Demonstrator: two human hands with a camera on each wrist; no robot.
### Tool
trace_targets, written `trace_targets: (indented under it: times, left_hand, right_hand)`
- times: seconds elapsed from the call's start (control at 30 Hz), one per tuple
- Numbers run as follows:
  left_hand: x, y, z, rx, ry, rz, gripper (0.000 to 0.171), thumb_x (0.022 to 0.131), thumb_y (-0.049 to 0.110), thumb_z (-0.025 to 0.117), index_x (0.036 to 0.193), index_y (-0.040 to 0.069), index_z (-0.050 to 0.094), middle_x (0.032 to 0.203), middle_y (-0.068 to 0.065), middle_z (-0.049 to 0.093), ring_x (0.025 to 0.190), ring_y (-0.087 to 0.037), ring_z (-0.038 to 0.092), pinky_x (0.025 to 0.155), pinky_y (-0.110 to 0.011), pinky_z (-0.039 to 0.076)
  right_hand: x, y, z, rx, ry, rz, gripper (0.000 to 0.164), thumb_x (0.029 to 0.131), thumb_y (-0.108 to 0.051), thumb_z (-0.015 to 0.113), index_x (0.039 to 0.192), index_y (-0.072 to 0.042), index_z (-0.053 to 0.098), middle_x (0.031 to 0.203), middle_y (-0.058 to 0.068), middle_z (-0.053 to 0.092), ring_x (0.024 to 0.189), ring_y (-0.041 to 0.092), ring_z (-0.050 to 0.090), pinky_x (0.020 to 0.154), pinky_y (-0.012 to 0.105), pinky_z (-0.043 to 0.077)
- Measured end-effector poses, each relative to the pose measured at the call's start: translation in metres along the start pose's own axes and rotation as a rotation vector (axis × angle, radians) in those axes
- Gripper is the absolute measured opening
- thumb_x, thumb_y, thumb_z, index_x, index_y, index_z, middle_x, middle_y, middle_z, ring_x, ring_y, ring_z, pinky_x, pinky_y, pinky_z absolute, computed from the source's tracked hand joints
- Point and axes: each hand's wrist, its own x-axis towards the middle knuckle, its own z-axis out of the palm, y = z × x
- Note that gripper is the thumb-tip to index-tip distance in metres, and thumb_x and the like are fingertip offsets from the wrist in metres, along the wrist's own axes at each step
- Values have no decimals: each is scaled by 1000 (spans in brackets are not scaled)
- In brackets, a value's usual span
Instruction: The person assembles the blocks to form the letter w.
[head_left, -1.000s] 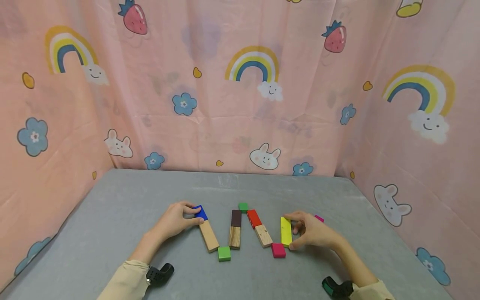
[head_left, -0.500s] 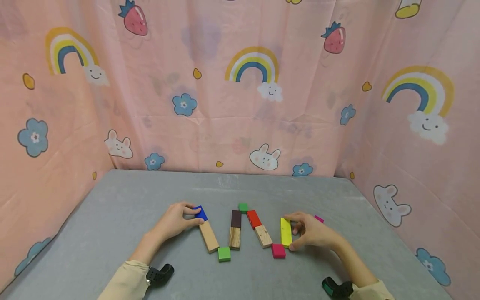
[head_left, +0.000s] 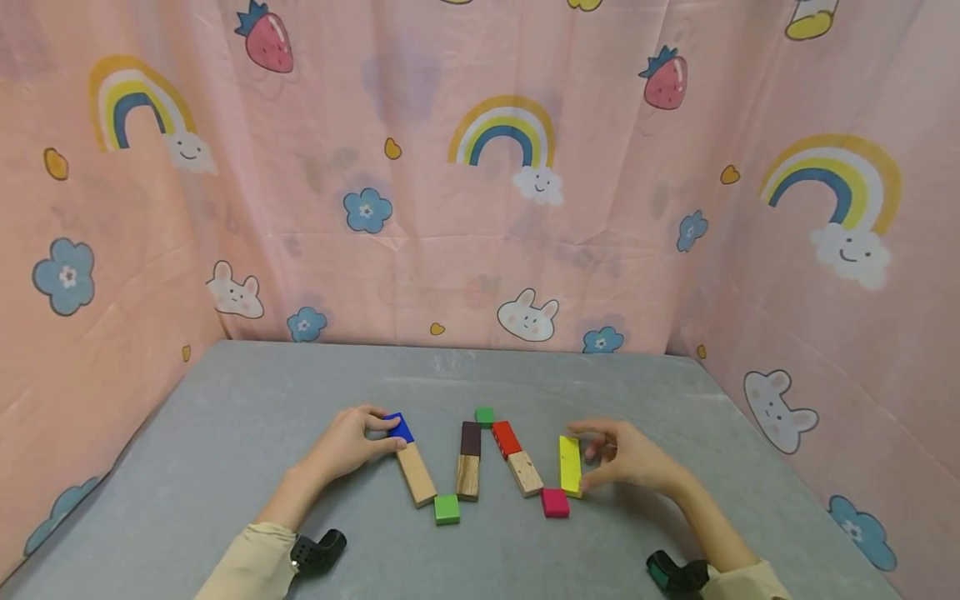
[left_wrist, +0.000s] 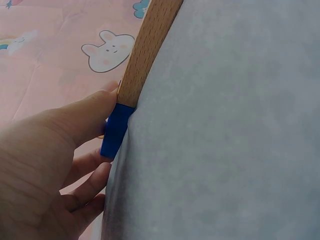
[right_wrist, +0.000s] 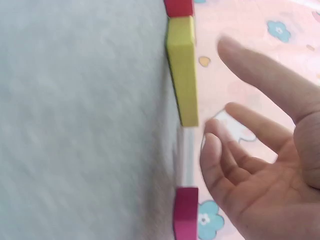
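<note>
My left hand (head_left: pixel 351 443) pinches a blue block (head_left: pixel 400 427) between thumb and fingers at the zigzag's left end. The blue block (left_wrist: pixel 116 131) touches the end of a long plain wooden block (head_left: pixel 416 475). At the right end of the zigzag lies a yellow block (head_left: pixel 570 467), its near end beside a red-pink block (head_left: pixel 555 502). My right hand (head_left: pixel 633 458) hovers just right of the yellow block, fingers loosely bent and holding nothing. A gap shows between these fingers and the yellow block (right_wrist: pixel 184 75) in the right wrist view.
Between the ends lie two green blocks, one near (head_left: pixel 447 509) and one far (head_left: pixel 485 417), a dark brown block (head_left: pixel 471 439), a striped wooden block (head_left: pixel 468 477), a red block (head_left: pixel 506 439) and a pale wooden block (head_left: pixel 525 474). A magenta block (right_wrist: pixel 186 214) lies beyond the yellow one.
My right hand has let go of the yellow block and moved slightly away to the right, now covering the magenta block in the head view. The left hand keeps its hold.
</note>
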Motion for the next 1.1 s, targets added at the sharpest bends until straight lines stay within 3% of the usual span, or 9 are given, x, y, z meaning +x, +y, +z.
trace_targets:
  times: [0.23, 0.43, 0.73, 0.83, 0.97, 1.1]
  left_hand:
    - [0, 1, -1, -9, -2, -10, 48, 84, 36, 80, 121, 7, 72, 126, -11, 61, 124, -38, 49, 101, -56, 39]
    - [-1, 2, -2, -4, -2, -5, 47, 84, 35, 80, 120, 6, 72, 125, -11, 62, 123, -39, 50, 100, -56, 39]
    - [0, 0, -1, 1, -2, -8, 48, 84, 38, 79, 120, 7, 72, 126, -11, 62, 124, -38, 49, 101, -55, 40]
    - [0, 0, -1, -7, -3, -7, 48, 84, 38, 79, 121, 7, 72, 127, -11, 61, 125, -39, 49, 101, -56, 40]
    - [0, 0, -1, -10, -4, -4, 49, 84, 38, 79, 121, 8, 72, 127, -11, 61, 125, -39, 48, 101, -56, 40]
    - [-1, 1, -1, -8, -4, 0, 48, 84, 38, 79, 121, 7, 72, 126, -12, 61, 124, -39, 49, 100, -55, 40]
  right_hand:
    - [-10, 11, -21, -4, 207, 27, 48, 79, -14, 85, 122, -3, 67, 120, 17, 62, 104, 35, 56, 79, 35, 52]
    - [-20, 28, -41, -3, 260, 52, 34, 81, -15, 83, 110, -1, 70, 123, 15, 63, 111, 34, 53, 86, 33, 50]
    - [-30, 54, -55, 25, 226, 90, 31, 82, -18, 82, 109, -5, 72, 130, 18, 59, 114, 34, 55, 91, 46, 46]
    - [-31, 57, -57, 47, 192, 114, 32, 82, -17, 82, 109, -4, 73, 129, 18, 60, 108, 32, 56, 87, 42, 46]
    - [-32, 58, -57, 53, 161, 124, 33, 81, -16, 83, 109, -2, 72, 121, 17, 62, 92, 28, 53, 69, 31, 45]
    - [-33, 57, -57, 54, 138, 134, 35, 81, -15, 83, 111, 0, 71, 110, 18, 61, 84, 26, 51, 61, 28, 44]
